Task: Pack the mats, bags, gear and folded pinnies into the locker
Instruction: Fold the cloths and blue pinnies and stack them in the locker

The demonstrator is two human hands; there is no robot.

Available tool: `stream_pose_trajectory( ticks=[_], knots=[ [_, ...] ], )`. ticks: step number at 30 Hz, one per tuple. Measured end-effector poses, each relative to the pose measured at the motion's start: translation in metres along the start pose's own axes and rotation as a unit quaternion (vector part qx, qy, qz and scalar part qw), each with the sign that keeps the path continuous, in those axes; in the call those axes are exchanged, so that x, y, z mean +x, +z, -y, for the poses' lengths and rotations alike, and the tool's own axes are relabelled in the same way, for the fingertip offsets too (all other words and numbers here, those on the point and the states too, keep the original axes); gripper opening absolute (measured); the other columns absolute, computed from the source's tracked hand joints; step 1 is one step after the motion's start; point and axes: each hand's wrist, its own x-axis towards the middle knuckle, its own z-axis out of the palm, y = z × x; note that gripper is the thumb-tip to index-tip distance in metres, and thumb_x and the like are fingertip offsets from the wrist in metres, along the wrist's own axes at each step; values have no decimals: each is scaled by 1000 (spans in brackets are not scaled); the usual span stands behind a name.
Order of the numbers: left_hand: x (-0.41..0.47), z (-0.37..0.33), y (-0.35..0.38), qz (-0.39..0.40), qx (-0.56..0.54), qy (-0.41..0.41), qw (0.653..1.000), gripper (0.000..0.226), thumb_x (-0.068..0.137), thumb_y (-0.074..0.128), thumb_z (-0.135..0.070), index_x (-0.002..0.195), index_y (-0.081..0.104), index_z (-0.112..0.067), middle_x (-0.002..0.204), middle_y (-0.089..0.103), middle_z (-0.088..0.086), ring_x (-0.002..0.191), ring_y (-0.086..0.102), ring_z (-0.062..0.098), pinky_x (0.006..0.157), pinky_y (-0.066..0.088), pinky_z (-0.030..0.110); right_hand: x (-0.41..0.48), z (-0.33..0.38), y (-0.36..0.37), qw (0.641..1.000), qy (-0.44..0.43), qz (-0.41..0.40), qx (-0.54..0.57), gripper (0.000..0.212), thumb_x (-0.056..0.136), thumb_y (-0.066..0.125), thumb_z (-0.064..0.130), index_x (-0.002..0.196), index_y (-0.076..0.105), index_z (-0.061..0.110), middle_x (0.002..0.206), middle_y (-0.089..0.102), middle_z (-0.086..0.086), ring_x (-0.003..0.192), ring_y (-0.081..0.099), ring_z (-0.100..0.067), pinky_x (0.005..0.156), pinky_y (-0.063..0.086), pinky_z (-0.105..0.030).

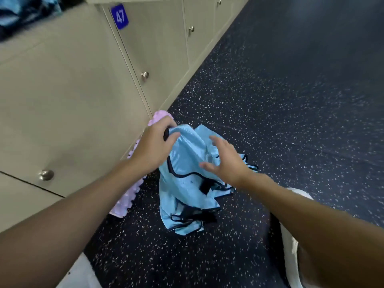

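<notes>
Mat [133, 189] lies just left of the pinny [187, 183]. Left hand [153, 144] grips the pinny's top edge, fingers curled. Right hand [224, 161] hovers over the pinny, fingers spread, empty. I'd catch the opposite edge, pull flat, then fold.

A blue plate [119, 16] reads 47, and the dark floor [291, 100] is white-speckled.

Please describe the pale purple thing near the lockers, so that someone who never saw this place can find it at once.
From the beige lockers, go down below the blue number plate 47 to the dark speckled floor. Along the lockers' foot lies the lilac mat, partly behind the left hand. Only it is knobbly and purple; the pinnies beside it are smooth, light blue.
</notes>
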Motion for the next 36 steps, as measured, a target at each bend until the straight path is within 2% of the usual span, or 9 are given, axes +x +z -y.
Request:
stream_pose_trajectory(
  ticks=[5, 8, 12, 16, 20, 24, 27, 31, 36],
  knots=[
    [7, -64, -89, -21, 16, 84, 996, 5, 94, 64, -13, 91, 60, -12, 69, 52, -10, 60, 45, 2, 58, 36, 19, -9, 85, -57, 992, -94, -54, 69, 79, 89, 68, 39, 153, 26, 19, 150, 43, -6, 136, 41, -21, 114, 33, -37],
    [0, -99, -135, -25, 19, 124, 992, 7, 93, 64, -9, 91, 59, -13, 72, 54, -7, 65, 46, 6, 62, 37, 16, -21, 135, -89, 983, -131, -50, 117, 72, 87, 71, 39, 147, 37, 20, 129, 60, -4, 117, 58, -19, 104, 45, -37],
    [-14, -139, -187, -62, 22, 155, 986, 7, 94, 62, -7, 91, 58, -12, 72, 54, -4, 62, 45, 3, 59, 35, 13, -41, 182, -119, 981, -156, -5, 113, 34, 86, 68, 34, 109, 66, 9, 106, 70, -18, 93, 69, -22, 88, 55, -51],
    [-33, -161, -227, -129, 15, 167, 977, 6, 94, 62, -8, 92, 58, -12, 76, 54, -4, 66, 45, 1, 62, 35, 12, -61, 216, -137, 973, -194, 18, 127, 14, 97, 60, 17, 107, 66, 10, 105, 72, -8, 84, 66, -8, 77, 57, -26],
    [-48, -155, -247, -209, -17, 126, 970, 12, 92, 62, -8, 91, 55, -18, 78, 52, -2, 66, 43, 3, 65, 38, 20, -74, 231, -139, 967, -202, 61, 140, 7, 97, 61, 16, 102, 65, 16, 97, 71, 1, 83, 68, -4, 69, 53, -17],
    [-61, -143, -250, -110, -46, 24, 993, 13, 90, 71, -15, 92, 61, -24, 84, 64, -8, 70, 57, 3, 69, 48, 23, -75, 235, -131, 970, -214, 21, 114, 12, 94, 63, 16, 87, 60, 7, 82, 64, -7, 72, 60, -8, 65, 52, -28],
    [-71, -146, -245, -2, -99, -47, 994, 24, 84, 78, -28, 106, 68, -30, 93, 74, -11, 84, 69, 3, 77, 55, 20, -75, 238, -133, 970, -214, 5, 114, 19, 92, 64, 12, 77, 53, 14, 68, 52, 1, 54, 45, 3, 50, 39, -13],
    [-71, -153, -243, 64, -100, -55, 991, 20, 86, 75, -31, 105, 73, -26, 94, 78, -4, 92, 72, 15, 84, 55, 26, -76, 242, -139, 968, -210, -2, 140, 11, 93, 62, 6, 84, 60, 13, 74, 60, -4, 63, 53, -7, 55, 44, -17],
    [-63, -157, -241, 31, -49, -10, 998, 11, 92, 68, -12, 84, 74, -13, 59, 55, -11, 52, 42, 0, 48, 32, 13, -75, 242, -144, 961, -221, -2, 166, 4, 92, 66, 9, 95, 64, 6, 76, 64, -8, 61, 55, -12, 60, 46, -23]
  ],
)
